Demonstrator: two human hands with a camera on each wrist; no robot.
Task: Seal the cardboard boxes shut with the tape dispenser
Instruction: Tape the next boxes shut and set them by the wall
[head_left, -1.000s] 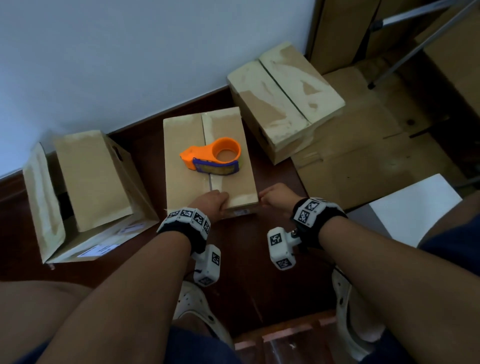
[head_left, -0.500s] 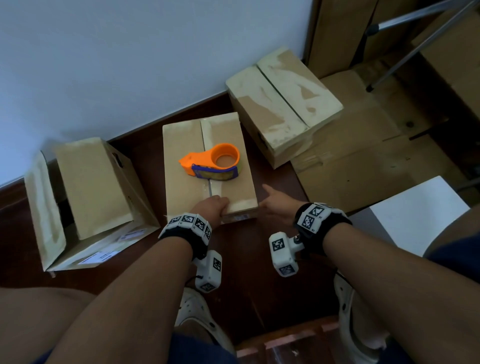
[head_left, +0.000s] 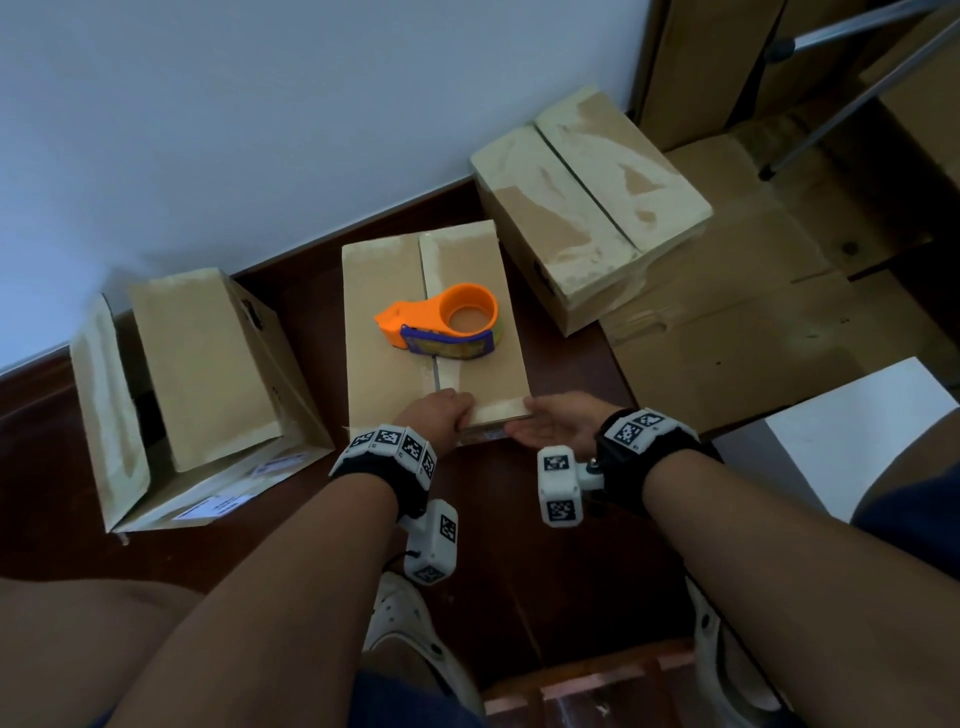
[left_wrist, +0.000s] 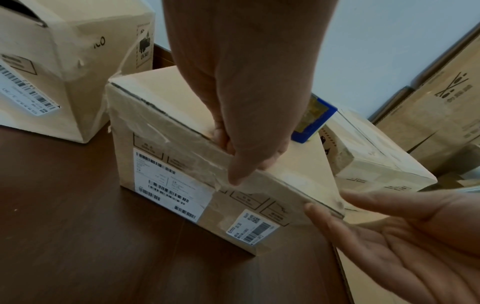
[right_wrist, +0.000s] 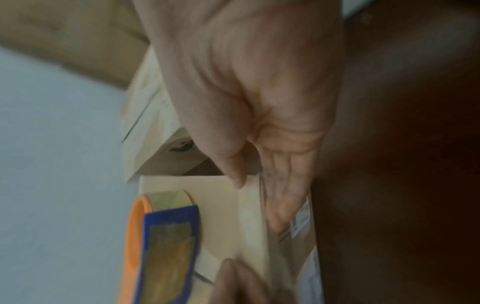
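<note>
A closed middle cardboard box (head_left: 384, 332) lies on the dark floor with pale tape along its top seam. An orange and blue tape dispenser (head_left: 441, 322) rests on its top, and no hand touches it. My left hand (head_left: 436, 415) grips the box's near edge, fingers curled on the lid (left_wrist: 262, 158) and thumb down the taped front face. My right hand (head_left: 550, 428) is held open, palm turned up and leftward, fingertips (left_wrist: 314, 207) at the near right corner. The right wrist view is blurred, showing the right hand (right_wrist: 272, 164) beside the dispenser (right_wrist: 161, 246).
An opened box (head_left: 197, 374) with raised flaps stands left. A taped box (head_left: 587, 208) sits at the back right on flattened cardboard (head_left: 753, 332). A white sheet (head_left: 857, 431) lies right, a metal tripod leg (head_left: 841, 114) beyond. The wall runs close behind.
My right hand has turned from knuckles-up to an open palm and slid in against the box's near right corner. The left hand stays on the near edge.
</note>
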